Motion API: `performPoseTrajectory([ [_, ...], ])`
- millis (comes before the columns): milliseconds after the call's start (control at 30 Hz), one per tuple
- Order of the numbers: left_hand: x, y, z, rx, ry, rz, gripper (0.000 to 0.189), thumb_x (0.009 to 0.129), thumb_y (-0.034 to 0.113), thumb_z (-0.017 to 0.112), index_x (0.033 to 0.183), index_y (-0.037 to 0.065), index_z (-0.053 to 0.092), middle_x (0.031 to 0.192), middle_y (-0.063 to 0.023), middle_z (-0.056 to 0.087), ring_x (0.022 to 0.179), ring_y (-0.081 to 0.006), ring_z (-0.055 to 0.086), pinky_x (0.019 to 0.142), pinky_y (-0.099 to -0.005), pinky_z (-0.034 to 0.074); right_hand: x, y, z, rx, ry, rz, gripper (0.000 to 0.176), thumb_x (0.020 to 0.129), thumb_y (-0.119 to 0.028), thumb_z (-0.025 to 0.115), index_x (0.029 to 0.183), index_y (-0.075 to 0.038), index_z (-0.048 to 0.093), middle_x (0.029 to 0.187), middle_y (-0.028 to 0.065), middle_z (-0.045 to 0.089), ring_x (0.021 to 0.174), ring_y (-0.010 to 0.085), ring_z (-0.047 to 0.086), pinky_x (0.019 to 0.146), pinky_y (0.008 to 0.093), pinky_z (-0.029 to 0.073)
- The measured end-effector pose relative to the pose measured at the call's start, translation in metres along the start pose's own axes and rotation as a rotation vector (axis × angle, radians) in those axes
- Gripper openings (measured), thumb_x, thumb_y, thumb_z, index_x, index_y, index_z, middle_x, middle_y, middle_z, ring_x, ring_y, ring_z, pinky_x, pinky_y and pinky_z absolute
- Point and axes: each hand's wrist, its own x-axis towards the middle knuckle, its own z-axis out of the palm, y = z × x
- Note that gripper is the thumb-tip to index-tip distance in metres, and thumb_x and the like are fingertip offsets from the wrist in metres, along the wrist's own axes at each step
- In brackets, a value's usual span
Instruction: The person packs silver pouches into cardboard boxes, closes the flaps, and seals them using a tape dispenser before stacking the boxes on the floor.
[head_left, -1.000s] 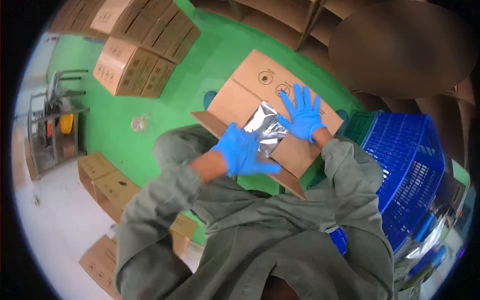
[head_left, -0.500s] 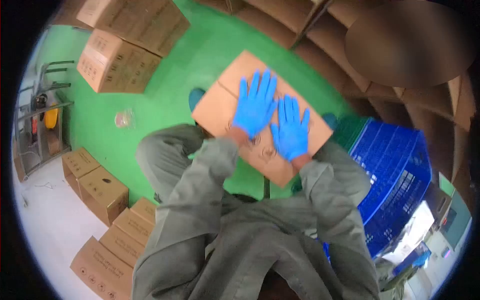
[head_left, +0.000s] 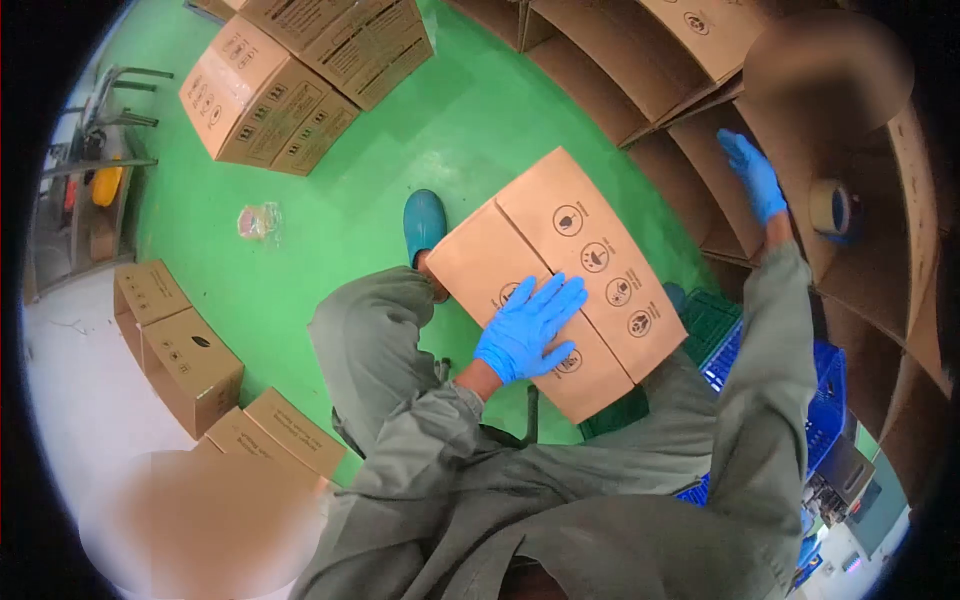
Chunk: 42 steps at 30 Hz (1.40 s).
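Note:
Across my lap rests a cardboard box (head_left: 605,290) with its flaps folded together and round printed symbols on top. My left hand (head_left: 530,328), in a blue glove, lies flat on the box with its fingers spread. My right hand (head_left: 752,178), also gloved in blue, is raised off the box at the right, fingers extended and nothing visibly held, beside the open cardboard compartments (head_left: 700,170). A roll of tape (head_left: 832,207) sits in a compartment just to the right of that hand.
Stacked cartons (head_left: 275,100) stand at the upper left, more boxes (head_left: 185,350) at the lower left. A clear plastic packet (head_left: 258,222) lies on the green floor (head_left: 340,220). Blue crates (head_left: 826,400) are at the right, a metal rack (head_left: 100,170) far left.
My right hand has left the box and reached up to the right. My left hand has moved lower on the box, which appears turned. The view has shifted, showing the tape roll.

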Motion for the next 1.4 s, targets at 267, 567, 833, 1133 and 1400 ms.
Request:
performPoseTrajectory([
  [267,-0.021,0.000,0.012,-0.100,0.024,-0.044,0.066,0.086,0.043,0.061,0.143,0.013,0.046,0.151,-0.0081,0.041,0.138,-0.0326,0.038,0.111,-0.0543,0.026,-0.074,0.065,0.236,1.002,-0.563,0.725,0.039,0.100,-0.031,0.050,0.129,-0.007,0.059,0.125,0.0142,0.061,0.108,0.0229,0.060,0.094,0.0354,0.047],
  [567,-0.007,-0.014,0.006,0.067,0.141,0.031,0.071,0.077,0.038,0.072,0.139,0.013,0.051,0.147,-0.0107,0.047,0.138,-0.0376,0.037,0.113,-0.0572,0.021,-0.045,0.035,0.241,-0.139,-0.227,-0.079,0.036,0.087,-0.036,0.058,0.108,-0.008,0.069,0.113,0.0176,0.067,0.104,0.0292,0.064,0.092,0.0400,0.048],
  [833,0.026,-0.038,-0.020,0.101,0.091,0.097,0.067,0.079,0.040,0.070,0.139,0.015,0.051,0.148,-0.0081,0.045,0.139,-0.0329,0.037,0.114,-0.0556,0.021,-0.147,-0.065,0.053,-1.490,0.771,-0.281,0.019,0.079,-0.018,0.058,0.071,-0.006,0.070,0.070,0.0166,0.067,0.063,0.0343,0.064,0.058,0.0426,0.052],
  [1133,0.028,-0.049,-0.016,0.067,0.120,0.089,0.055,0.087,0.034,0.061,0.138,0.017,0.052,0.149,-0.0028,0.044,0.140,-0.0302,0.036,0.116,-0.0536,0.022,-0.085,0.075,-0.261,-0.857,0.746,0.130,0.081,0.081,-0.060,0.067,0.140,-0.007,0.050,0.130,0.0186,0.059,0.120,0.0278,0.056,0.096,0.0374,0.047],
  [1400,0.026,-0.059,-0.009,0.052,0.193,0.144,0.049,0.091,0.033,0.056,0.138,0.017,0.052,0.148,-0.0025,0.045,0.141,-0.0281,0.035,0.117,-0.0514,0.022,-0.271,-0.032,-0.008,0.254,0.871,-0.274,0.057,0.074,-0.004,0.069,0.129,-0.001,0.052,0.115,0.0113,0.061,0.098,0.0231,0.060,0.079,0.0389,0.052],
])
